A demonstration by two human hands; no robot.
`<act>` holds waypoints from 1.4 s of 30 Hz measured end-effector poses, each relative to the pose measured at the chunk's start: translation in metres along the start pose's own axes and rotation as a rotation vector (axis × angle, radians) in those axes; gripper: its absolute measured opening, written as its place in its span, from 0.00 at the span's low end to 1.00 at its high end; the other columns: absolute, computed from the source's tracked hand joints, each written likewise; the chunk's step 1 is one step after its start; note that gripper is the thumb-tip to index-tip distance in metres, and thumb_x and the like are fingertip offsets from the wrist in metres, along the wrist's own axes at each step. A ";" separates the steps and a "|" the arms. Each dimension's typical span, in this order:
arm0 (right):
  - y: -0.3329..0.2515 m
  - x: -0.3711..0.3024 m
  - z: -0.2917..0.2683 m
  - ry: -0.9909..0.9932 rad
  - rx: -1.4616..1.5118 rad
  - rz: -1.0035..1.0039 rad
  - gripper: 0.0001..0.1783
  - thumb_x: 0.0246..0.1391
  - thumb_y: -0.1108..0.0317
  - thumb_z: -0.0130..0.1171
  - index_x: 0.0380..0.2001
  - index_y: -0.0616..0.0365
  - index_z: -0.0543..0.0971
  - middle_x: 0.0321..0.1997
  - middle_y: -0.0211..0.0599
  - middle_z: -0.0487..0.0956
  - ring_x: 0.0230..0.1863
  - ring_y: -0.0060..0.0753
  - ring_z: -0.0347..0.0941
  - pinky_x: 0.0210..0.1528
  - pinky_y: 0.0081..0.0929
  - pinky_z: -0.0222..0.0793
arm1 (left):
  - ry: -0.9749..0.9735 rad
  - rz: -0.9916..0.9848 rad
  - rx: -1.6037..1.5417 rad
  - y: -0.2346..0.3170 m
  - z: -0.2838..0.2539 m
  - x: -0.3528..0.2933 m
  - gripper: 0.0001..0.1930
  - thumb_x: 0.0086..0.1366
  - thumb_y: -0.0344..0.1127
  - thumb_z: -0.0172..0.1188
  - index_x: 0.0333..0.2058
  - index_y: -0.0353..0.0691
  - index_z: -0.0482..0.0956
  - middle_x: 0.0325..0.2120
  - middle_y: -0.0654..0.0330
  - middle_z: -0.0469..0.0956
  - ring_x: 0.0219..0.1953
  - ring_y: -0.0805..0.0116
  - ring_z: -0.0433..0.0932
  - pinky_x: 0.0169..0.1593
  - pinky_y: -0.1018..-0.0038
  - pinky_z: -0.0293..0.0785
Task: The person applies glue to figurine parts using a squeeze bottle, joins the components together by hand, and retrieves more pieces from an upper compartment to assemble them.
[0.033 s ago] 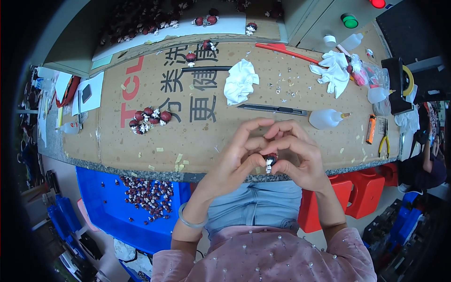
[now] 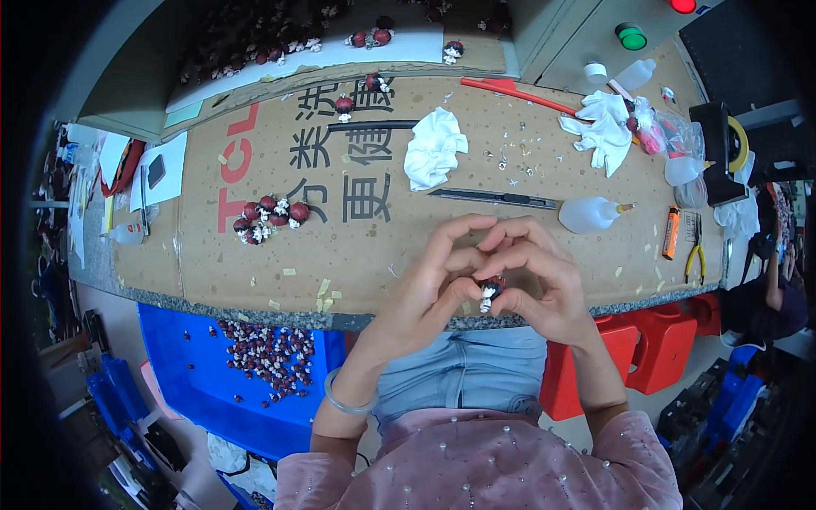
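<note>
Both hands meet over the near table edge, around one small figurine [image 2: 488, 295] with a dark red and black head and a white body. My left hand [image 2: 442, 285] pinches it from the left with thumb and fingers. From the other side my right hand [image 2: 540, 285] grips it too, thumb low and fingers curled over the top. The fingers partly hide the figurine's head. A cluster of similar figurines [image 2: 270, 217] lies on the cardboard sheet [image 2: 229, 272] to the left. Beyond my hands are a utility knife [image 2: 497, 198] and a crumpled white cloth [image 2: 435, 151].
At right are a glue bottle [image 2: 592, 215], an orange lighter [image 2: 671, 234], yellow-handled pliers [image 2: 696, 255] and a tape dispenser [image 2: 722, 157]. A blue bin [image 2: 183, 387] with many figurines stands below left. Red stools [image 2: 659, 353] stand under the table. A shelf [image 2: 280, 72] holds more figurines.
</note>
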State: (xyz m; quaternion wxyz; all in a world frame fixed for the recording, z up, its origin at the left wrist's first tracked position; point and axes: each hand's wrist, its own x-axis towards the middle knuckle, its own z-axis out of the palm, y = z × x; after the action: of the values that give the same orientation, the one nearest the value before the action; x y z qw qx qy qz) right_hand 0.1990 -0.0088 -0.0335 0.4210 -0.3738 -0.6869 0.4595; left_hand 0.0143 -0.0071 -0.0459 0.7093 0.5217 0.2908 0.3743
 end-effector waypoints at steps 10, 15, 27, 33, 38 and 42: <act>0.004 0.001 0.005 0.163 -0.302 -0.139 0.16 0.35 0.72 0.69 0.31 0.64 0.78 0.28 0.39 0.77 0.28 0.35 0.75 0.27 0.25 0.70 | 0.324 0.067 0.103 -0.018 0.013 -0.007 0.15 0.58 0.21 0.56 0.45 0.29 0.70 0.37 0.55 0.76 0.38 0.73 0.76 0.41 0.80 0.73; 0.006 -0.002 0.007 0.231 -0.194 -0.111 0.13 0.35 0.76 0.70 0.28 0.67 0.78 0.25 0.38 0.77 0.28 0.22 0.74 0.22 0.15 0.68 | 0.289 0.043 -0.066 -0.012 0.017 -0.005 0.12 0.61 0.20 0.53 0.44 0.29 0.71 0.35 0.57 0.76 0.37 0.77 0.75 0.38 0.82 0.73; 0.010 -0.002 -0.010 0.034 0.574 0.531 0.05 0.53 0.75 0.57 0.29 0.69 0.76 0.26 0.40 0.78 0.24 0.23 0.75 0.25 0.18 0.71 | 0.270 -0.040 -0.083 -0.010 0.012 0.000 0.09 0.63 0.21 0.50 0.43 0.32 0.70 0.27 0.60 0.76 0.24 0.81 0.72 0.25 0.86 0.64; 0.014 0.001 -0.012 0.020 0.624 0.560 0.03 0.50 0.77 0.58 0.27 0.66 0.75 0.24 0.37 0.76 0.23 0.23 0.74 0.25 0.19 0.70 | 0.410 0.087 0.034 -0.019 0.021 0.000 0.09 0.63 0.19 0.49 0.42 0.30 0.70 0.26 0.58 0.76 0.22 0.78 0.74 0.21 0.85 0.64; 0.012 0.004 -0.013 -0.020 0.624 0.601 0.02 0.49 0.78 0.57 0.25 0.65 0.74 0.23 0.37 0.76 0.22 0.22 0.73 0.24 0.19 0.68 | 0.453 0.152 0.106 -0.026 0.022 -0.004 0.08 0.61 0.17 0.49 0.39 0.28 0.73 0.25 0.56 0.76 0.21 0.75 0.76 0.19 0.83 0.68; 0.013 0.006 -0.016 -0.070 0.601 0.604 0.04 0.50 0.75 0.58 0.24 0.62 0.75 0.22 0.33 0.77 0.22 0.17 0.72 0.25 0.15 0.66 | 0.438 0.272 0.117 -0.033 0.019 -0.003 0.09 0.61 0.15 0.48 0.38 0.26 0.75 0.25 0.53 0.76 0.22 0.71 0.78 0.22 0.81 0.74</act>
State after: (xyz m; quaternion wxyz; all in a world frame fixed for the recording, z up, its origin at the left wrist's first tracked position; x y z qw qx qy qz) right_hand 0.2128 0.0053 -0.0404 0.3342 -0.4031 -0.3957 0.7545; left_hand 0.0352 -0.0255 -0.0719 0.5412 0.5026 0.3860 0.5528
